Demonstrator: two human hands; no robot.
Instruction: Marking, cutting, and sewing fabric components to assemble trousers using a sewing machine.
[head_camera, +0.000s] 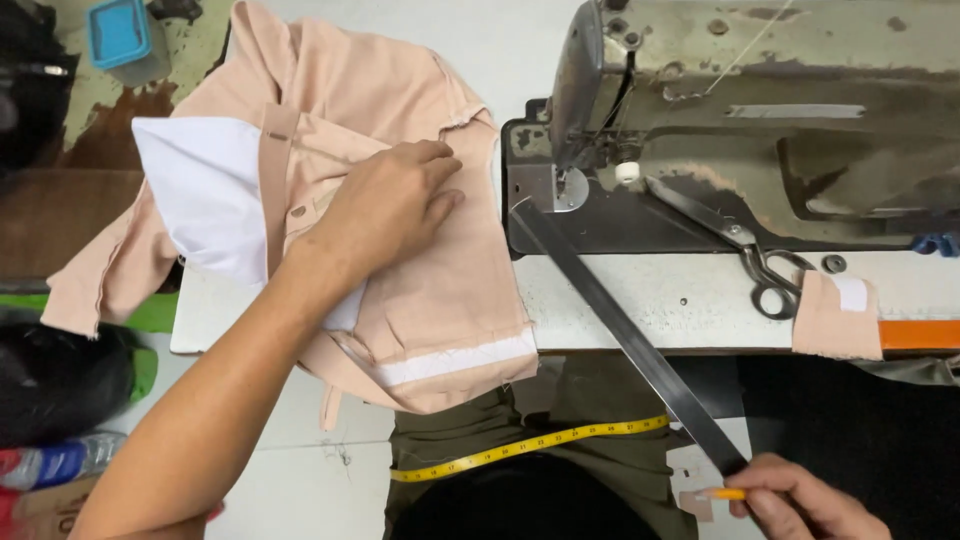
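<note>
One peach garment (420, 290) — flat under left hand (385, 205).

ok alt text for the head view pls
A person's left hand presses flat on a peach garment beside a sewing machine, while the right hand holds a long metal ruler and a pencil. Scissors lie on the machine bed.

Sewing machine (760, 110); scissors (740, 240); tape measure (530, 443).
</note>
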